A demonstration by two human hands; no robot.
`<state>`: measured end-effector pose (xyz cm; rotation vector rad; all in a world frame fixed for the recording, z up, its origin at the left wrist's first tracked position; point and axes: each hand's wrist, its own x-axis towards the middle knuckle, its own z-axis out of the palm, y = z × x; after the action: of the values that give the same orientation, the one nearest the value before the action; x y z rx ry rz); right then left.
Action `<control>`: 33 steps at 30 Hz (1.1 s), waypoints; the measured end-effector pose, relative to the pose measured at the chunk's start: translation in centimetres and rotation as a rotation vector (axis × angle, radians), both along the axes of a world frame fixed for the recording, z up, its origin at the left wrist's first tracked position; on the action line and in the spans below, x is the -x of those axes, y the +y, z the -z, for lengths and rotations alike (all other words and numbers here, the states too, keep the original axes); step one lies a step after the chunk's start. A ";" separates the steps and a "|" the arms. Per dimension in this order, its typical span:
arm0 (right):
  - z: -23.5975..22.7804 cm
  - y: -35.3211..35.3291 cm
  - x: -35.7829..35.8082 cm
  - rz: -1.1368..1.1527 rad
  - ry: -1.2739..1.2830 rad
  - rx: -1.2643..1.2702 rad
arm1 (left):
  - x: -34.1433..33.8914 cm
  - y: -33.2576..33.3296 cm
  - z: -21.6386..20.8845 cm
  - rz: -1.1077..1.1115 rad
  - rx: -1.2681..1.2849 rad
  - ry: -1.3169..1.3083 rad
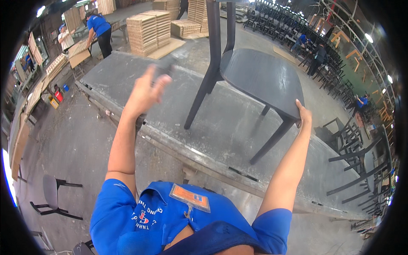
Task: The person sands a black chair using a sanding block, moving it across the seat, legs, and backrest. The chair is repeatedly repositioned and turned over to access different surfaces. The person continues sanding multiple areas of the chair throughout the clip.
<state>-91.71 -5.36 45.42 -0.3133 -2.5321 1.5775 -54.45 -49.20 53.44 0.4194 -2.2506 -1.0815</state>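
The head view showed, nearest, a blue shirt [131,219] with an orange badge [190,197]. Of the person's hands, the right hand [303,115] grasped a front corner of the black chair's seat, thumb on top. The left hand [143,92] was raised over the counter [174,117], its fingers bent beside a dark item [165,66]; blur hid what that was, and whether it was held could not be told. The black chair [263,78] stood upright on the counter, one front foot just inside the near edge, its backrest cut off by the view's upper rim. Off the near edge, to the left, a dark chair sat on the floor [91,165]. Past the far edge, toward the right end, other dark chairs [369,168] were clustered. Farther off rose stacked wooden slats [148,34]; left of them a co-worker in blue [100,26] bent over a worktable. Rows of dark chairs [276,27] filled the distance.
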 end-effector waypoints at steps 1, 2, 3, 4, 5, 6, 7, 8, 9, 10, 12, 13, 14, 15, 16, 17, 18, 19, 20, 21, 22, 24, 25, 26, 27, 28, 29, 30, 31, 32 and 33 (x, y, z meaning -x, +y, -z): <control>0.1 0.4 0.6 -0.009 -0.029 0.001 | -0.1 0.3 0.3 0.283 0.018 -0.111; 0.5 0.5 0.9 -0.031 -0.047 0.029 | 0.0 0.8 0.7 0.544 0.033 -0.205; 0.8 0.8 1.2 -0.054 -0.067 0.026 | -0.3 1.5 1.4 0.841 0.036 -0.264; 0.9 0.9 1.5 -0.070 -0.061 0.048 | 0.0 1.6 1.5 0.653 0.078 -0.350; 1.0 1.0 1.7 -0.083 -0.071 0.102 | 0.2 1.8 1.8 0.438 0.207 -0.310; 1.2 1.2 1.7 -0.050 -0.029 0.004 | 0.4 2.1 2.2 0.249 0.322 -0.269; 1.4 1.3 1.4 -0.019 -0.007 -0.071 | 0.7 2.1 2.6 0.051 0.427 -0.239; 1.2 1.3 1.2 0.011 0.023 -0.140 | 0.3 2.3 3.2 0.271 0.356 -0.323; 1.0 1.2 0.7 0.004 0.047 -0.098 | -0.2 2.4 3.9 0.547 0.260 -0.384; 1.1 1.2 -0.3 -0.006 0.065 -0.061 | -0.4 2.5 4.5 0.590 0.141 -0.372; 0.7 1.1 -2.6 -0.042 0.066 0.064 | -0.8 2.3 5.5 0.355 0.052 -0.309; 0.5 1.0 -3.9 -0.012 0.076 0.020 | -1.0 2.1 5.9 0.072 0.076 -0.284; 0.1 0.8 -5.0 0.019 0.080 -0.008 | -1.4 1.8 6.4 -0.034 0.078 -0.255; -0.3 0.6 -6.0 0.045 0.088 -0.027 | -1.7 1.5 6.8 0.188 -0.019 -0.300; -0.5 0.4 -6.9 0.025 0.141 -0.011 | -2.6 1.6 7.6 0.416 -0.119 -0.299; -0.8 0.2 -7.5 0.031 0.161 -0.062 | -3.4 1.5 8.4 0.650 -0.234 -0.292; -0.9 0.2 -7.8 0.035 0.180 -0.113 | -3.5 1.4 9.1 0.623 -0.270 -0.306; -1.0 0.2 -7.8 0.043 0.220 -0.175 | -3.6 1.2 9.9 0.435 -0.210 -0.265; -1.0 0.4 -7.5 0.022 0.159 -0.137 | -3.3 0.6 10.6 0.268 -0.163 -0.275; -0.5 0.7 -7.0 0.034 0.122 -0.129 | -3.0 0.0 11.5 0.097 -0.127 -0.283; -0.5 0.9 -5.8 0.030 0.116 -0.131 | -3.1 -0.3 12.8 0.173 -0.180 -0.160; -0.2 1.4 -2.7 0.042 0.120 -0.213 | -3.1 -0.7 16.2 0.276 -0.310 -0.074; -0.1 1.8 -1.2 0.041 0.074 -0.220 | -3.1 -0.9 18.2 0.321 -0.376 -0.019; -0.1 2.0 0.4 0.031 0.043 -0.231 | -3.3 -1.9 20.1 0.314 -0.413 -0.088; -0.1 1.8 1.9 0.010 0.013 -0.239 | -3.5 -2.8 22.3 0.221 -0.328 -0.163; -0.3 1.7 2.8 -0.037 0.025 -0.192 | -4.0 -4.0 24.5 0.130 -0.240 -0.218; -0.4 1.6 3.2 -0.091 0.032 -0.145 | -4.4 -5.5 26.7 0.026 -0.155 -0.315; -0.6 1.6 3.1 -0.061 -0.033 -0.179 | -5.1 -7.1 28.8 -0.083 -0.187 -0.294; -1.0 1.1 2.8 -0.016 -0.006 -0.310 | -5.9 -8.6 31.0 -0.189 -0.221 -0.317; -1.2 0.9 1.8 0.049 0.077 -0.485 | -6.5 -9.8 32.9 -0.286 -0.255 -0.339; -0.9 0.7 0.2 0.098 0.138 -0.391 | -6.9 -11.8 34.5 -0.377 -0.308 -0.348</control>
<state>-91.90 -4.70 46.30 -0.2636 -2.5955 1.0018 -47.56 -61.00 18.90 1.1894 -2.1624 -1.2204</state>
